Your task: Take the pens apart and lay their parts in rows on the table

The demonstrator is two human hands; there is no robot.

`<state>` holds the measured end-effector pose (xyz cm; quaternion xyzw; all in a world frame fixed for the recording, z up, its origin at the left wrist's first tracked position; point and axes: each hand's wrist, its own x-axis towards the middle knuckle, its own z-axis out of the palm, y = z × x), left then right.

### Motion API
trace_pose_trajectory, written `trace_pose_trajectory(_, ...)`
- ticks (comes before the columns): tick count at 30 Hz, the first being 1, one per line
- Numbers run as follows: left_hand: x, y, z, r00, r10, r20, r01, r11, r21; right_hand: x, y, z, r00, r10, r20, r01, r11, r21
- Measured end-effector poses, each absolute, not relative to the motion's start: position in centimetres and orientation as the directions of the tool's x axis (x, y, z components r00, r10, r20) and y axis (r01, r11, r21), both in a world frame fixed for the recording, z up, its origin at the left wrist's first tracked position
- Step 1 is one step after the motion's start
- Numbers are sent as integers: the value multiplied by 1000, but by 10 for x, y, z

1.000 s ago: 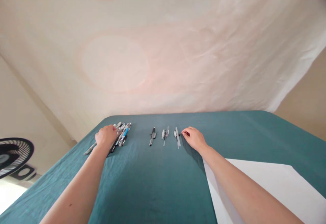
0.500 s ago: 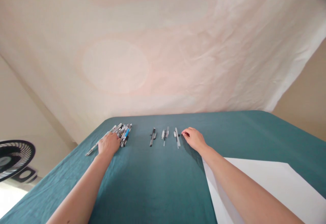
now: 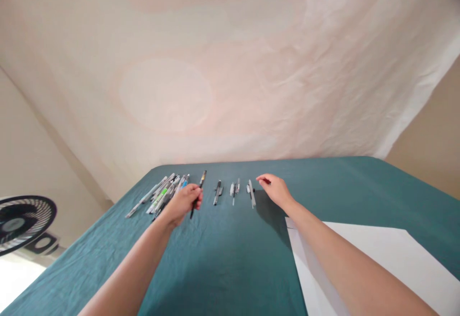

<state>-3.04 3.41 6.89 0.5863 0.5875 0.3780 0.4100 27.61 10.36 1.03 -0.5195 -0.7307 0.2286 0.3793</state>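
Note:
My left hand (image 3: 183, 204) is closed round a dark pen (image 3: 198, 193) and holds it above the teal tablecloth (image 3: 223, 253), just right of a heap of several pens (image 3: 162, 194). To the right lie taken-apart pens in a row: a black one (image 3: 217, 192), a clear one (image 3: 235, 190) and a white one (image 3: 251, 193). Raised a little above the cloth, my right hand (image 3: 275, 190) hovers beside the white pen with its fingers loosely curled, and I see nothing in it.
A white sheet of paper (image 3: 377, 263) lies on the cloth at the right, under my right forearm. A black fan (image 3: 21, 222) stands off the table's left edge. A pale draped cloth (image 3: 230, 67) hangs behind the table.
My left hand has left the heap with a dark pen and moved right and up. My right hand has lifted slightly off the cloth.

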Motion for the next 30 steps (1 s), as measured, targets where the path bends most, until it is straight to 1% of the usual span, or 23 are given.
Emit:
trace_pose_trajectory(1,-12,26,70,157,984,-81,184,51,982,273,101,21,-191,929,316,557,368,-745)
trace_pose_trajectory(3,23,12,70,327,939,-108,-73,139,988,265,92,43,-268,918,291,476,389,-789)
trace_pose_trajectory(4,39,5,69,376,920,-115,-154,184,971,261,85,52,-328,906,266,418,392,-819)
trace_pose_trajectory(5,52,-2,68,410,904,-122,-213,225,951,257,75,59,-409,886,220,316,363,-876)
trace_pose_trajectory(7,73,-14,64,452,882,-136,-299,293,908,251,53,66,-509,847,152,158,266,-951)
trace_pose_trajectory(8,81,-21,62,469,871,-146,-330,326,886,250,41,65,-517,848,120,106,203,-973)
trace_pose_trajectory(11,98,-38,52,500,842,-201,-391,427,815,251,4,52,-456,890,21,26,37,-999)
trace_pose_trajectory(13,107,-49,44,498,834,-238,-406,467,786,254,-17,39,-440,898,-20,-15,-30,-999)
trace_pose_trajectory(14,111,-53,40,484,839,-247,-401,464,790,254,-25,33,-429,903,-28,-43,-51,-998)
trace_pose_trajectory(16,116,-58,32,416,878,-238,-362,400,842,255,-38,26,-374,928,-6,-115,-53,-992)
trace_pose_trajectory(18,116,-58,27,281,939,-200,-278,279,919,256,-46,25,-286,958,37,-200,-22,-980)
trace_pose_trajectory(20,112,-56,25,163,976,-143,-176,172,969,258,-51,30,-272,962,28,-249,-42,-967)
trace_pose_trajectory(21,109,-54,26,147,983,-113,-141,134,981,259,-53,33,-317,949,-7,-239,-87,-967)
trace_pose_trajectory(22,105,-51,27,164,983,-87,-118,107,987,259,-55,35,-383,922,-55,-196,-139,-971)
trace_pose_trajectory(23,102,-49,29,206,977,-60,-101,83,991,260,-58,37,-444,890,-103,-126,-176,-976)
trace_pose_trajectory(24,99,-48,30,250,968,-32,-80,54,995,260,-60,38,-486,863,-139,-36,-179,-983)
trace_pose_trajectory(25,97,-47,30,282,959,-6,-48,21,999,259,-63,37,-500,852,-153,62,-141,-988)
trace_pose_trajectory(26,95,-46,29,297,955,14,-3,-13,1000,259,-65,36,-493,859,-136,160,-63,-985)
trace_pose_trajectory(28,94,-47,26,300,953,30,98,-62,993,257,-68,31,-445,896,-16,338,151,-929)
trace_pose_trajectory(30,95,-50,20,314,949,11,165,-66,984,257,-69,24,-406,906,122,471,322,-821)
